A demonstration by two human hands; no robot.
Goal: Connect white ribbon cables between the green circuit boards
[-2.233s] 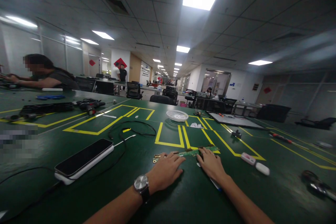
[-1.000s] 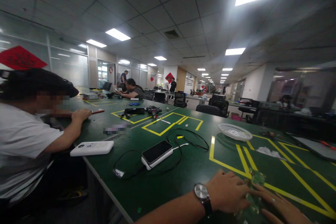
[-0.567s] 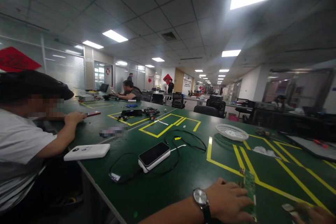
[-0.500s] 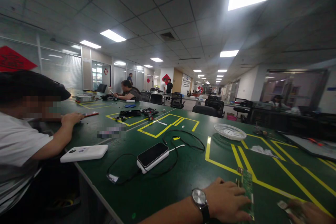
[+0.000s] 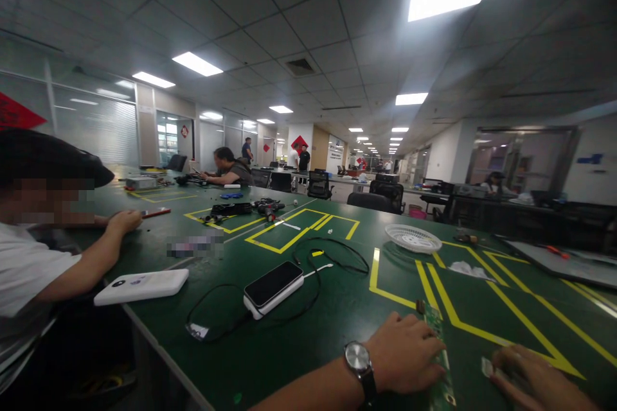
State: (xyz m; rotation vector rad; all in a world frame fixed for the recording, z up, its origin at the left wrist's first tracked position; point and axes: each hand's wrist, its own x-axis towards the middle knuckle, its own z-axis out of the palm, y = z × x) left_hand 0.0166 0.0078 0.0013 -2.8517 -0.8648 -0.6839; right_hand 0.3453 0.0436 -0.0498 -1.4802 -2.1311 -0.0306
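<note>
A long green circuit board (image 5: 432, 318) lies on the green table near the bottom right. My left hand (image 5: 403, 352), wearing a watch (image 5: 357, 358), holds the board, its fingers bent over the left long side and covering the middle. Right of the board is my right hand (image 5: 537, 377), low over the table and closed round a small whitish piece (image 5: 486, 367). Only one end of that piece sticks out past the fingers, so its kind is hidden. A gap of bare table separates it from the board.
A phone (image 5: 274, 284) lies on a white block with a looped black cable (image 5: 359, 250). Beyond are a white basket (image 5: 413, 239), a crumpled plastic bag (image 5: 470, 270) and a laptop-like slab (image 5: 554, 263). Another person's arm (image 5: 103, 257) rests at left, near a white device (image 5: 142, 286).
The view has turned slightly right, shifting everything left. My right hand has come further into view and nearer the circuit board with the whitish piece. My left hand stays on the board.
</note>
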